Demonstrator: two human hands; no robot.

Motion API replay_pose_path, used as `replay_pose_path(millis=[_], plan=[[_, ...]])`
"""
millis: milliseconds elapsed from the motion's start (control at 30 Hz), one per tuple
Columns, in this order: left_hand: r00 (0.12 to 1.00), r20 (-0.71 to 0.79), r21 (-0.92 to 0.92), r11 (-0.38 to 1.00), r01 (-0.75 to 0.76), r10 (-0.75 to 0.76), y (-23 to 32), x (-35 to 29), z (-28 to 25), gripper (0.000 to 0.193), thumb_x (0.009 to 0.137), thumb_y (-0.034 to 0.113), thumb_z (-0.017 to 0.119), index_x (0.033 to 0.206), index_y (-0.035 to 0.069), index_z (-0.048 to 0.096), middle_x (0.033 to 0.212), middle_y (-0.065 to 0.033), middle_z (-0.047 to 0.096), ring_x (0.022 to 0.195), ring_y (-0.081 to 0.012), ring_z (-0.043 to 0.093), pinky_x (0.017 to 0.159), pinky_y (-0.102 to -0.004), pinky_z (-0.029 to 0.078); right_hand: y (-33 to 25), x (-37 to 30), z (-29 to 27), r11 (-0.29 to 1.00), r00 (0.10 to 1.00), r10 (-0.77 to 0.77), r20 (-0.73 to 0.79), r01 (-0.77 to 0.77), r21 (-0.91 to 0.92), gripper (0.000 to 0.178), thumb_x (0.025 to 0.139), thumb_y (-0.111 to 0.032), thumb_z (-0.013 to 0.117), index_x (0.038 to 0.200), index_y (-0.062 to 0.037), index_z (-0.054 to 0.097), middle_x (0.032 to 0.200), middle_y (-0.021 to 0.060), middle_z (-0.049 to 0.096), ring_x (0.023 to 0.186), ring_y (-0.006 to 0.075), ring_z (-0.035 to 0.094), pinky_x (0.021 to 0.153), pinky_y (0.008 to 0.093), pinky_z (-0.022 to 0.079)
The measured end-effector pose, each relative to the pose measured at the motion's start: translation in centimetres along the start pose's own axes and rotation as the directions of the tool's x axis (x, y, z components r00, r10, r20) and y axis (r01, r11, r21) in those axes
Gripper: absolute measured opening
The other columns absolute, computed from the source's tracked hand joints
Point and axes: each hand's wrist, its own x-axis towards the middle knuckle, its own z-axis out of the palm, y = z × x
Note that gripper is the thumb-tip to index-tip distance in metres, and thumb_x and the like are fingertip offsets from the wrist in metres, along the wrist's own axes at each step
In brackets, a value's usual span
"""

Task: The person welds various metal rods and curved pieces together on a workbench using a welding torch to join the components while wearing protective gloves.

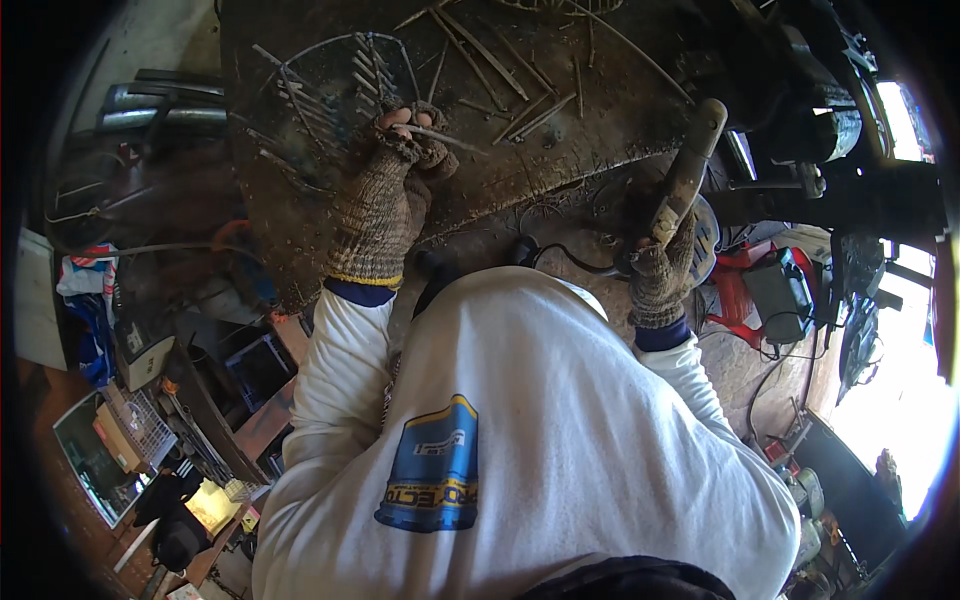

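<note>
My left hand (405, 150), in a brown knitted glove with bare fingertips showing, is closed round a thin metal rod (445, 138) over the dark workbench (330, 215). Right by its fingers is a metal frame (345, 40), a curved bar with rows of short rods across it. My right hand (662, 275), gloved alike, hangs off the bench's near edge, gripping a long, worn tool that looks like a welding electrode holder (690, 170). Its rounded end points up and away from me. A thin rod or wire (650, 60) arcs up to that end; whether they join I cannot tell.
Several loose metal rods (485, 55) are strewn across the far side of the bench. A dark cable (580, 265) runs beneath my right hand. To the right is a red and grey box-shaped thing (780, 295); shelving with assorted items (150, 360) lines the left.
</note>
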Motion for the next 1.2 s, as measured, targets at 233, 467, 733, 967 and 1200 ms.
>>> replay_pose_path(millis=[233, 467, 733, 967, 1200], plan=[[0.984, 0.067, 0.777, 0.609, -0.157, 0.167, -0.4, -1.4, -1.7, 0.024, 0.103, 0.015, 0.064, 0.126, 0.008, 0.068, 0.115, -0.0058, 0.07, 0.104, -0.0134, 0.065, 0.093, -0.0288, 0.052, -0.6, -0.6, -0.2, 0.997, 0.999, 0.049, 0.018, -0.05, 0.06, 0.106, 0.076, -0.046, 0.091, 0.155, -0.0026, 0.034, 0.134, 0.012, 0.058, 0.116, 0.0204, 0.063, 0.093, 0.0307, 0.056], [0.975, 0.092, 0.981, 0.152, -0.124, 0.201, 2.9, -3.4, -0.9, 0.025, 0.101, 0.01, 0.062, 0.125, 0.007, 0.069, 0.107, -0.0047, 0.071, 0.088, -0.0118, 0.064, 0.081, -0.0284, 0.052, 0.0, 0.0, -0.7, 0.995, 0.998, 0.043, 0.039, -0.046, 0.083, 0.1, 0.078, -0.041, 0.09, 0.153, -0.0031, 0.037, 0.132, 0.0107, 0.059, 0.114, 0.0201, 0.064, 0.093, 0.0312, 0.056], [0.982, -0.032, 0.891, 0.45, -0.055, 0.184, 3.1, -4.8, -2.8, 0.028, 0.101, 0.008, 0.062, 0.129, 0.005, 0.068, 0.097, -0.0031, 0.07, 0.079, -0.0103, 0.062, 0.072, -0.0273, 0.051, 1.0, 0.4, -1.1, 0.991, 0.998, 0.058, 0.016, -0.059, 0.122, 0.106, 0.076, -0.039, 0.093, 0.155, -0.003, 0.032, 0.131, 0.0152, 0.06, 0.101, 0.0166, 0.067, 0.072, 0.0235, 0.059], [0.99, -0.063, 0.839, 0.543, -0.014, 0.122, 3.0, -4.8, -3.5, 0.024, 0.104, 0.014, 0.063, 0.124, 0.002, 0.067, 0.095, -0.0054, 0.069, 0.078, -0.0125, 0.064, 0.074, -0.028, 0.053, 0.9, 0.8, -0.2, 0.986, 0.997, 0.074, 0.018, -0.076, 0.15, 0.112, 0.072, -0.039, 0.095, 0.157, -0.0041, 0.031, 0.132, 0.0168, 0.06, 0.091, 0.0142, 0.069, 0.071, 0.0234, 0.059], [0.979, -0.043, 0.841, 0.536, -0.071, 0.197, 2.8, -5.3, -3.5, 0.018, 0.101, 0.008, 0.065, 0.119, 0.006, 0.067, 0.092, -0.0034, 0.068, 0.081, -0.0124, 0.064, 0.074, -0.0283, 0.051, 1.0, 0.9, 0.2, 0.981, 0.995, 0.099, 0.01, -0.099, 0.168, 0.109, 0.074, -0.037, 0.094, 0.157, -0.0047, 0.031, 0.132, 0.0169, 0.06, 0.095, 0.0146, 0.068, 0.072, 0.0234, 0.059]])
